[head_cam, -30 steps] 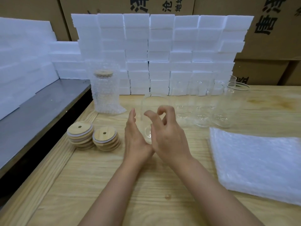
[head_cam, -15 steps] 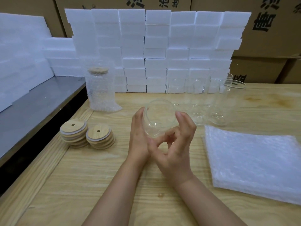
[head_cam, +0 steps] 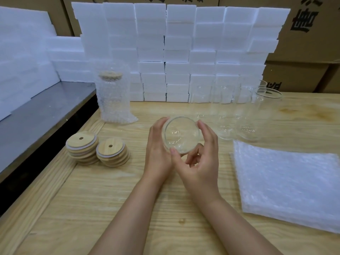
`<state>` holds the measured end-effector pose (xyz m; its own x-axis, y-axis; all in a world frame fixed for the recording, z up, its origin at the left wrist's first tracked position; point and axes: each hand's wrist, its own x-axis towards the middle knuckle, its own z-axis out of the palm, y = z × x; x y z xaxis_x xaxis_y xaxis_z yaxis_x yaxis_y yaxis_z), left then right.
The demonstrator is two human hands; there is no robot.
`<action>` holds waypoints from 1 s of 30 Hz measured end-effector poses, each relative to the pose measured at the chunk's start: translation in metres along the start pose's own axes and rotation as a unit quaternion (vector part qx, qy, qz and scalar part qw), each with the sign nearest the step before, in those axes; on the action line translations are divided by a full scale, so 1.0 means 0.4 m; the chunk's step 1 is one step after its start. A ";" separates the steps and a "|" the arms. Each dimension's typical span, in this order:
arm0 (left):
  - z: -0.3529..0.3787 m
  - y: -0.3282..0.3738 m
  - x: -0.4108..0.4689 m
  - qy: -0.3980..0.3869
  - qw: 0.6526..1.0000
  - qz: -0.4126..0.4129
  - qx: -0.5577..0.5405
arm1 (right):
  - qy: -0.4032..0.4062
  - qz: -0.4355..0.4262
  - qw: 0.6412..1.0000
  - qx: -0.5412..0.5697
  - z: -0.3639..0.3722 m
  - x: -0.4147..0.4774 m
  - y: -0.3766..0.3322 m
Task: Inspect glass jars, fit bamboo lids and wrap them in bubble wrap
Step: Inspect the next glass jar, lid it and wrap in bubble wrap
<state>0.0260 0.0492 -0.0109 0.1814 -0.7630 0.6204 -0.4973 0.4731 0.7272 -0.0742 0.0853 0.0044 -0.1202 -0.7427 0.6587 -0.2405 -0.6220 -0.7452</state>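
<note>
Both hands cradle one glass jar (head_cam: 181, 136), its mouth tipped toward us. The left hand (head_cam: 156, 150) cups its side. The right hand (head_cam: 200, 162) pinches the rim.

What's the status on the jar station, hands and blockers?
Left hand and right hand both gripping glass jar, tilted mouth toward camera. No lid on it yet. Bamboo lids stacked left, bubble wrap right; nothing in the way.

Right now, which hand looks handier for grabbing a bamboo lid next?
Probably the left hand. The lid stacks lie on its side of the table, a short reach away. The right hand could keep its grip on the glass jar.
</note>
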 end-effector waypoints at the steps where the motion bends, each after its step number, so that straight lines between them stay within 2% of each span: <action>1: 0.001 -0.001 -0.001 0.003 1.000 0.004 0.002 | 0.002 -0.002 1.000 -0.009 -0.002 0.002 -0.001; 13: 0.006 0.005 -0.004 -0.007 0.999 0.036 0.020 | 0.059 0.095 0.994 -0.007 -0.006 0.018 -0.008; 17: 0.012 0.004 -0.005 -0.007 0.997 0.077 0.026 | 0.071 0.155 0.985 0.011 -0.011 0.030 -0.008; 19: 0.014 0.002 -0.003 -0.018 0.997 0.071 0.028 | 0.081 0.175 0.981 0.021 -0.015 0.035 -0.009; 25: 0.019 -0.012 0.002 -0.019 0.996 0.080 0.034 | 0.100 0.162 0.980 0.064 -0.020 0.042 -0.022; 30: 0.019 -0.008 0.002 -0.009 0.996 0.078 0.030 | 0.067 0.199 0.976 0.064 -0.022 0.045 -0.017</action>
<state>0.0214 0.0438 -0.0150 0.0828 -0.6902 0.7188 -0.5685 0.5597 0.6030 -0.0833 0.0784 0.0225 -0.3055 -0.8980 0.3167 -0.0280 -0.3239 -0.9457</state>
